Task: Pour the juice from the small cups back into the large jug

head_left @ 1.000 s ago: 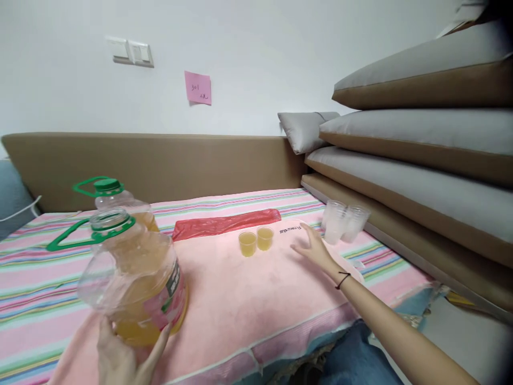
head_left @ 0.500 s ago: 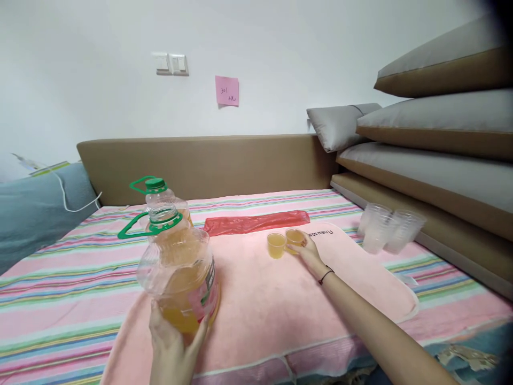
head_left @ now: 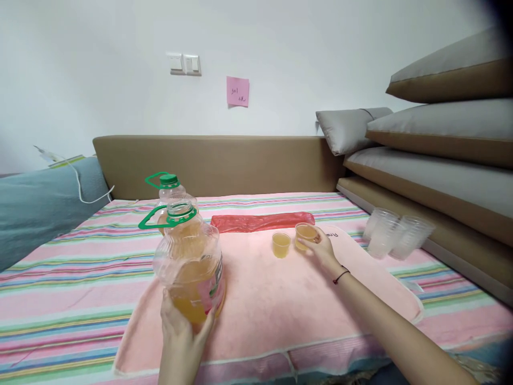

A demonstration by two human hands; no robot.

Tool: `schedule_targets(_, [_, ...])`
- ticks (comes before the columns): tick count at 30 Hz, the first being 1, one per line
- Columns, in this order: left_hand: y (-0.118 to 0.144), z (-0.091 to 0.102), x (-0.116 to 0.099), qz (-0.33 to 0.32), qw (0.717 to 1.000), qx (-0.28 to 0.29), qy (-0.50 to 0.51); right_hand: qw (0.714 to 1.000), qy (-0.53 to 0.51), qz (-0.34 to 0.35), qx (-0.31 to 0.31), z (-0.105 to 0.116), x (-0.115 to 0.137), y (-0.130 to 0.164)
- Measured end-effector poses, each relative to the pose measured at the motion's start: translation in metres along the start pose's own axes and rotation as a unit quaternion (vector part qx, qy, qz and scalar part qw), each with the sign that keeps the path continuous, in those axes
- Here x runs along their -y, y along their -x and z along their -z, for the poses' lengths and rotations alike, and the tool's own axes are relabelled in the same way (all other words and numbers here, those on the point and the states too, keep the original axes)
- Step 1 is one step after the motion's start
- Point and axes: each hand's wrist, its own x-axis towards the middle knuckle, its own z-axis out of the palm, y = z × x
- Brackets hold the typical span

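Note:
My left hand (head_left: 182, 326) is wrapped round the lower part of a large clear plastic bottle (head_left: 188, 286), which stands upright with an uncapped mouth, a green handle and amber liquid inside. A second bottle (head_left: 170, 195), with a green cap and green handle, stands behind it. Over the pink mat, my right hand (head_left: 320, 248) grips a clear plastic cup (head_left: 305, 235) of yellow liquid from its right side. Just left of that, apart from it, another plastic cup (head_left: 281, 246) of the same liquid stands on the mat.
Stacks of clear cups (head_left: 401, 235) stand at the right beside piled grey and brown cushions (head_left: 441, 171). A red plastic bag (head_left: 262, 222) lies flat behind the pink mat (head_left: 276, 315). Striped cloth (head_left: 68, 299) covers the bed, and a brown headboard (head_left: 216, 166) runs along the wall.
My right hand has shifted the held cup slightly right, opening a gap from the other cup. The left hand keeps its grip on the bottle. The whole view has shifted a little.

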Motion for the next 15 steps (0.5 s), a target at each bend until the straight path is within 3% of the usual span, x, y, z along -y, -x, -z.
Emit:
schedule_targets(3, [0.000, 0.001, 0.007, -0.027, 0.998, 0.035, -0.034, 0.999, 0.022, 0.024, 0.028, 0.003, 0.031, 0.000])
schedule_targets(7, [0.001, 0.002, 0.006, -0.029, 0.998, 0.041, -0.044, 0.996, 0.033, 0.045, 0.073, -0.004, 0.078, 0.004])
schedule_targets(15, [0.006, 0.006, -0.003, -0.012, 0.999, 0.032, -0.015, 0.986, 0.042, 0.057, 0.151, -0.052, 0.169, 0.026])
